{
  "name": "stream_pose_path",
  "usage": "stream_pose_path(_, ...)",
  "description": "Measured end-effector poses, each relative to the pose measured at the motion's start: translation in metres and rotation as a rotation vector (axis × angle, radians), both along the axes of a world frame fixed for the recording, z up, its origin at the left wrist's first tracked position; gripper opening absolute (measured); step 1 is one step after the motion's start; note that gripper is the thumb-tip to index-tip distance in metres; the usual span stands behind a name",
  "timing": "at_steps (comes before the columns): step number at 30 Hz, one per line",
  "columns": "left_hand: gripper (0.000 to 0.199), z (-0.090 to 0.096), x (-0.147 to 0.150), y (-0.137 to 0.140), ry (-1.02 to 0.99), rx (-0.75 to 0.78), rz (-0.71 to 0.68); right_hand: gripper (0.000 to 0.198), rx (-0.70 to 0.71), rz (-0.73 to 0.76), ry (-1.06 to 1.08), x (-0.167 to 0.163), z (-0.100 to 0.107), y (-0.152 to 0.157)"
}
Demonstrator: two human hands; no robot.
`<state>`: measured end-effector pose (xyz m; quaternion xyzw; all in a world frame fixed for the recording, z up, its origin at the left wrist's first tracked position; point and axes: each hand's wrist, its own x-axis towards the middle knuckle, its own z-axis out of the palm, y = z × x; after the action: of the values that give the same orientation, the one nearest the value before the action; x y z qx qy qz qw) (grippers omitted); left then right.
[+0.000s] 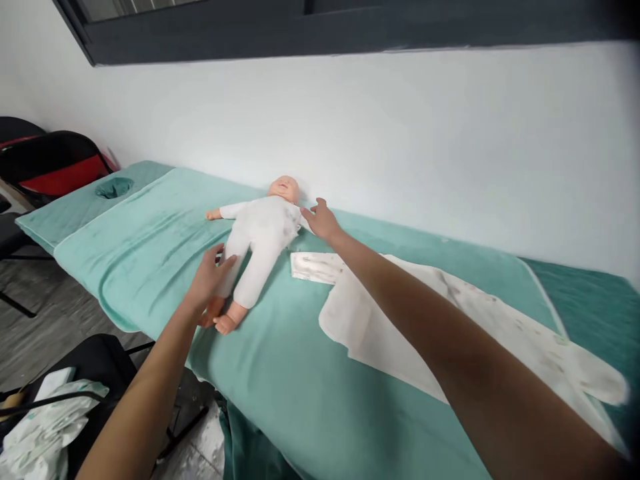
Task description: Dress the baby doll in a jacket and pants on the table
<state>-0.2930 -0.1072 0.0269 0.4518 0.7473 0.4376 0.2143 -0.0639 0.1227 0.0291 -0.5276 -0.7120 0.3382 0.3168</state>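
Note:
A baby doll (263,227) in a white long-sleeved suit lies on its back on the green-covered bed (290,387), head toward the wall and bare feet toward me. My left hand (210,277) is beside the doll's lower leg, thumb and fingers apart, holding nothing; whether it touches the leg I cannot tell. Over the doll's arm on the right side is my right hand (324,221), its fingers spread and its thumb at the white sleeve. That doll's hand is hidden. A white baby garment (370,327) lies spread flat right of the doll, partly under my right forearm.
A white wall (400,133) runs behind the bed, below a dark window frame (250,33). The bed has a face hole (114,187) at its left end. A black chair (103,360) at lower left bears crumpled white cloth or plastic (45,427). More chairs (60,160) stand far left.

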Motion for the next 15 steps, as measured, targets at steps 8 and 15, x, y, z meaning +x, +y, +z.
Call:
stream_pose_path(8, 0.056, 0.006, -0.01, 0.042, -0.838, -0.204, -0.258, 0.065, -0.009, 0.093, -0.025, -0.059, 0.008, 0.063)
stream_pose_path(15, 0.048, 0.023, 0.063, 0.048, -0.914, -0.081, -0.38, 0.092, -0.111, 0.024, -0.163, 0.009, 0.049, 0.048)
